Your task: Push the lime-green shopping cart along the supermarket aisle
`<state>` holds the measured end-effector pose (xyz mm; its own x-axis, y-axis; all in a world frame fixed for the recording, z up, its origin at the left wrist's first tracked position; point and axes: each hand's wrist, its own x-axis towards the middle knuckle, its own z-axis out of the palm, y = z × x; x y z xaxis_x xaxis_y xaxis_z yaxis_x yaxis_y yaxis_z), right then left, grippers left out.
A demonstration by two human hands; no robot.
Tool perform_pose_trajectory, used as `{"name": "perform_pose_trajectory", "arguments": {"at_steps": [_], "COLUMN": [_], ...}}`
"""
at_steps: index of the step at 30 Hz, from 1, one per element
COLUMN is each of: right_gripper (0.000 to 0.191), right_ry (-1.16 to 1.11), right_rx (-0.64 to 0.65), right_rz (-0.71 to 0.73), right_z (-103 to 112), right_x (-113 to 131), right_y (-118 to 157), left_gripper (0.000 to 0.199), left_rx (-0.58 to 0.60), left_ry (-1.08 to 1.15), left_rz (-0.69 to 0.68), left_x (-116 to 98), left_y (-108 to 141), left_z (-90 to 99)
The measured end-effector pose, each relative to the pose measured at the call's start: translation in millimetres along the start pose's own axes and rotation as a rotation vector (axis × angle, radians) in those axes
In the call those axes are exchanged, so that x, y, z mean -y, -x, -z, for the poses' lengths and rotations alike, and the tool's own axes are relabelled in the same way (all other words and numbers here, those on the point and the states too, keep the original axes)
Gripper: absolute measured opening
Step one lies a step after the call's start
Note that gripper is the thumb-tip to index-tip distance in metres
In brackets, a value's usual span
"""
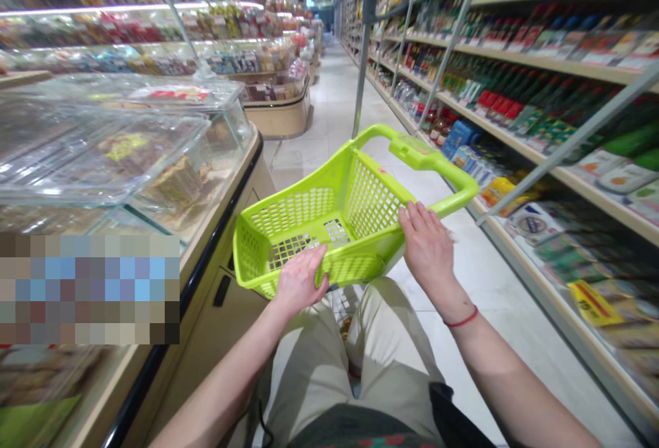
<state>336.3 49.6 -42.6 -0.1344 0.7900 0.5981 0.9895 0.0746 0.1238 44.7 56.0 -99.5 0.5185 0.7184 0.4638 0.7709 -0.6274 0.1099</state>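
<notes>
A bright green plastic shopping basket (291, 206) with latticed walls sits tilted in front of my knees, nothing lying in it. Its thick loop handle (458, 177) sticks out at the far right end. My left hand (303, 276) is closed over the near rim, thumb on the outside and fingertips over the inner side. At the right corner, below the handle, my right hand (426, 241) holds the rim with its fingers laid over the edge. A red string bracelet (462, 317) circles my right wrist.
A display counter (241, 160) with clear-lidded bins (154, 112) runs close along the left. Shelves (566, 153) of bottles and packets line the right, with slanting metal bars (581, 136) in front. The tiled aisle (329, 84) stretches ahead between them.
</notes>
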Motion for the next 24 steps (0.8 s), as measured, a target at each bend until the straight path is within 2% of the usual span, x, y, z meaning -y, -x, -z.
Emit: {"name": "perform_pose_trajectory", "arguments": {"at_steps": [5, 12, 15, 20, 24], "right_gripper": [0.045, 0.049, 0.048, 0.045, 0.046], "right_ry": [-0.075, -0.243, -0.256, -0.291, -0.298], "right_rx": [0.020, 0.071, 0.064, 0.059, 0.062], "right_rz": [0.006, 0.072, 0.115, 0.185, 0.219], "right_z": [-7.0, -18.3, -20.7, -21.8, -21.4], "right_x": [23.4, 87.9, 107.8, 124.4, 121.4], "right_y": [7.2, 18.7, 20.9, 22.4, 22.8], "left_gripper": [0.063, 0.061, 0.061, 0.062, 0.062], "left_rx": [-0.015, -0.014, -0.012, -0.001, 0.006], "left_ry": [-0.008, -0.011, -0.004, 0.029, 0.025], "left_rz": [-0.005, -0.006, -0.006, 0.003, -0.002], "left_x": [-0.8, -2.3, -2.8, -3.3, -2.8], "left_y": [-1.0, -1.4, -1.5, -2.3, -2.2], "left_z": [0.5, 1.7, 2.0, 3.0, 3.0]}}
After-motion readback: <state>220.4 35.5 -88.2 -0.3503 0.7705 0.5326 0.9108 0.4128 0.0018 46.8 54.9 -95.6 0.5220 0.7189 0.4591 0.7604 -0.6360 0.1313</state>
